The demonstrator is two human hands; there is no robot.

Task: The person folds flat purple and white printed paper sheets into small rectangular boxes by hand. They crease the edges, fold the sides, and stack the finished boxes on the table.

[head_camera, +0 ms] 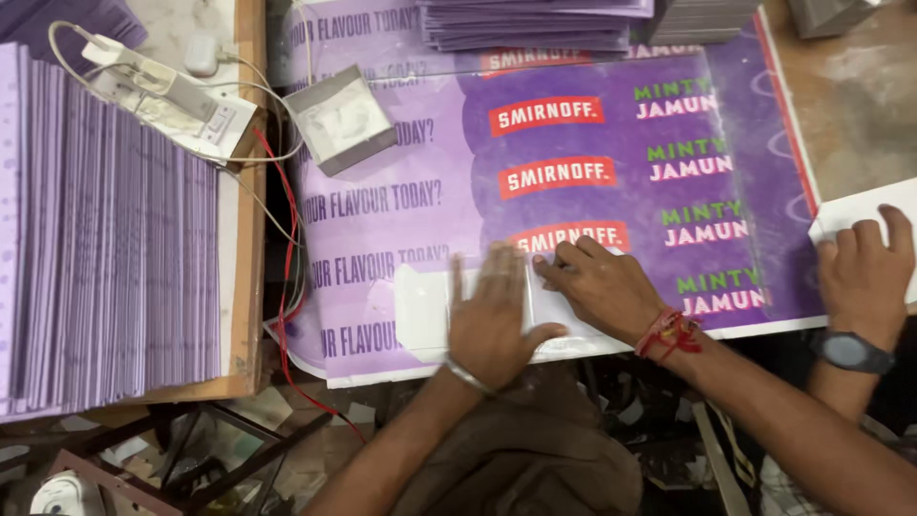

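Hands both flat, nothing clasped: left hand (492, 320) and right hand (597, 282) press a white sheet (420, 311) onto the purple printed board (573, 191). Sheet probably thin, floppy; lift by an edge.

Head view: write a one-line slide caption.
Left hand presses a white strip flat on a purple printed sheet; right hand smooths beside it.

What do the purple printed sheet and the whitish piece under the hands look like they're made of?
Purple printed sheet: likely glossy coated paper or card, judging by its sheen and thin white edge. Whitish piece under the left hand: seems translucent film or backing paper; unclear.
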